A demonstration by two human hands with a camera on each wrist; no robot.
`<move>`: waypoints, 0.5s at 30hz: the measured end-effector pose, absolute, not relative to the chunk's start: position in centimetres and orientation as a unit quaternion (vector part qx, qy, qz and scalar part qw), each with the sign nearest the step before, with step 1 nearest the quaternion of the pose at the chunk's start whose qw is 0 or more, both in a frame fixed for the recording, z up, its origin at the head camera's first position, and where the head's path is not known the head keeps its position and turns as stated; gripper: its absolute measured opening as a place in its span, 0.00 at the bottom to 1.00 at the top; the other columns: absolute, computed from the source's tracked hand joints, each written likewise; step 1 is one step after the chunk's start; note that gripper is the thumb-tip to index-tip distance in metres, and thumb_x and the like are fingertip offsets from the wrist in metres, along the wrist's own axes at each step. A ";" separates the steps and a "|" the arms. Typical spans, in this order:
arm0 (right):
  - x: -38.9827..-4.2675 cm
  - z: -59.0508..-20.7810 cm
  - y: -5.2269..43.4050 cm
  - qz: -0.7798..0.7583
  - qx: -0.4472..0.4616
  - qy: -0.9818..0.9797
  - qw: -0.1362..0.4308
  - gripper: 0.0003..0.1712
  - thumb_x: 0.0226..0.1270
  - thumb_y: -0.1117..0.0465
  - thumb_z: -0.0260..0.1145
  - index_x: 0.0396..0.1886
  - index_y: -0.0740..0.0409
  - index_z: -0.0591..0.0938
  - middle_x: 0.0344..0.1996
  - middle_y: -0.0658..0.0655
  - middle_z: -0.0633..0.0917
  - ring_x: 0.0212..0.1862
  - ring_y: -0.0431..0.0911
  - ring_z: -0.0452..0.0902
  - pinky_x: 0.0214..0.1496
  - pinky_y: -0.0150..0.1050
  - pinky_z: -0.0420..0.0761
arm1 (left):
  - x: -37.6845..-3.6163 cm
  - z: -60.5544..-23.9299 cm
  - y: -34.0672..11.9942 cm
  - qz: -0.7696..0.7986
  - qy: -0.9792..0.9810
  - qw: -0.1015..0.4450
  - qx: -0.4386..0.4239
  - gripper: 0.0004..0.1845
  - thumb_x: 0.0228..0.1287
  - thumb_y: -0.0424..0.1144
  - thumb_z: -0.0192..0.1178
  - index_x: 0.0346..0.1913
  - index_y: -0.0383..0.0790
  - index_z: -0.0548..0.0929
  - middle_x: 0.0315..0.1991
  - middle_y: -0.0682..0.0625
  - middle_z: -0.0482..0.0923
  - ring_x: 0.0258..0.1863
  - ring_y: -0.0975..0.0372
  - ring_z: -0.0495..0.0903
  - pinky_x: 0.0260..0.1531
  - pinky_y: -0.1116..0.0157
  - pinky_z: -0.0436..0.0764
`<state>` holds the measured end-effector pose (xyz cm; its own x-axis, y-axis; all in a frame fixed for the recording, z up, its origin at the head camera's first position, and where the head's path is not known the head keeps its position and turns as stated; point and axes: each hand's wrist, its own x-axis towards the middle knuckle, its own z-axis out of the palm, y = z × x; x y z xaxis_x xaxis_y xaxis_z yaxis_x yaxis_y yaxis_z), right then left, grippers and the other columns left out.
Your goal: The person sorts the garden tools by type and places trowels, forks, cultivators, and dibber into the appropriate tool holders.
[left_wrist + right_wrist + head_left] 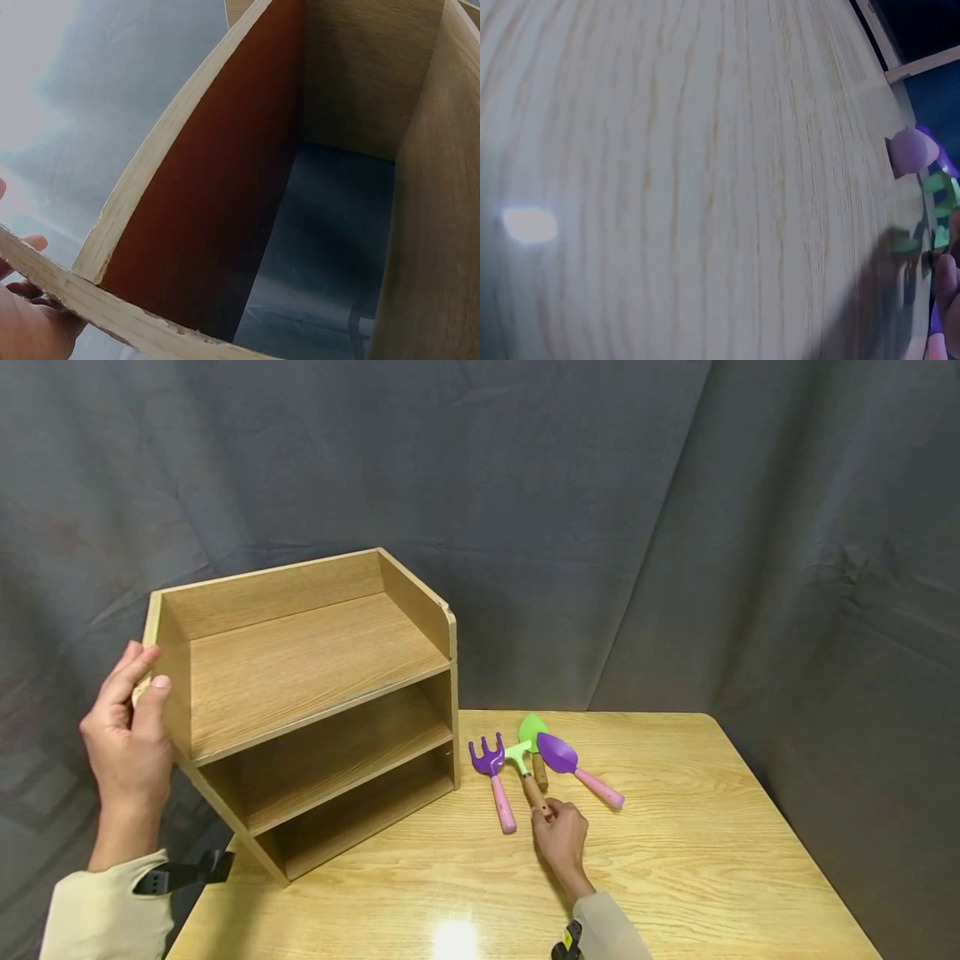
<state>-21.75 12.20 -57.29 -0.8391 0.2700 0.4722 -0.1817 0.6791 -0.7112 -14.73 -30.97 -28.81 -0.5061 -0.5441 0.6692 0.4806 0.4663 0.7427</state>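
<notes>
My left hand (131,735) grips the upper edge of the left side panel of a small wooden shelf unit (315,668), thumb on the inner side. The left wrist view shows the fingers around the light panel edge (150,176). My right hand (562,839) pinches the wooden handle of a small hand rake with a light green head (519,753). Left of the rake lies a purple hand fork (491,762) with a pink handle. Beyond it are a green trowel (532,727) with a wooden handle and a purple trowel (557,753) with a pink handle.
The shelf unit stands at the left of the wooden table (720,852), with two compartments below a railed top. Dark grey curtain (555,527) hangs behind the table. In the right wrist view the fork's pink handle end (913,151) appears at the right.
</notes>
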 end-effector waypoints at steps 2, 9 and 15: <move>-21.8 -57.4 12.3 0.399 -0.025 -0.870 0.289 0.08 0.47 0.68 0.73 0.30 0.64 0.88 0.18 0.52 0.78 0.23 0.48 0.75 0.27 0.45 0.73 | -14.7 -28.8 -31.0 -0.518 -0.697 0.495 0.027 0.19 0.65 0.30 0.53 0.57 0.33 0.81 0.63 0.44 0.74 0.64 0.60 0.68 0.63 0.68 0.61; -21.8 -57.6 12.7 0.400 -0.021 -0.857 0.326 0.10 0.46 0.70 0.74 0.32 0.68 0.87 0.19 0.55 0.80 0.22 0.49 0.76 0.27 0.47 0.74 | -14.7 -28.7 -31.0 -0.522 -0.693 0.495 0.040 0.19 0.64 0.29 0.53 0.57 0.33 0.81 0.62 0.46 0.74 0.64 0.61 0.69 0.62 0.69 0.62; -21.8 -57.2 13.1 0.423 -0.031 -0.839 0.341 0.11 0.46 0.70 0.75 0.33 0.68 0.87 0.18 0.52 0.80 0.22 0.45 0.75 0.27 0.43 0.73 | -14.9 -28.7 -31.2 -0.540 -0.685 0.487 0.054 0.19 0.64 0.29 0.52 0.57 0.33 0.81 0.63 0.45 0.73 0.64 0.60 0.69 0.61 0.70 0.63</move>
<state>-21.83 13.13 -57.18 -0.7650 0.3405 0.5466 -0.2366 0.6408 -0.7303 -14.89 -31.25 -28.74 -0.5206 -0.5985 0.6089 0.4518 0.4121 0.7913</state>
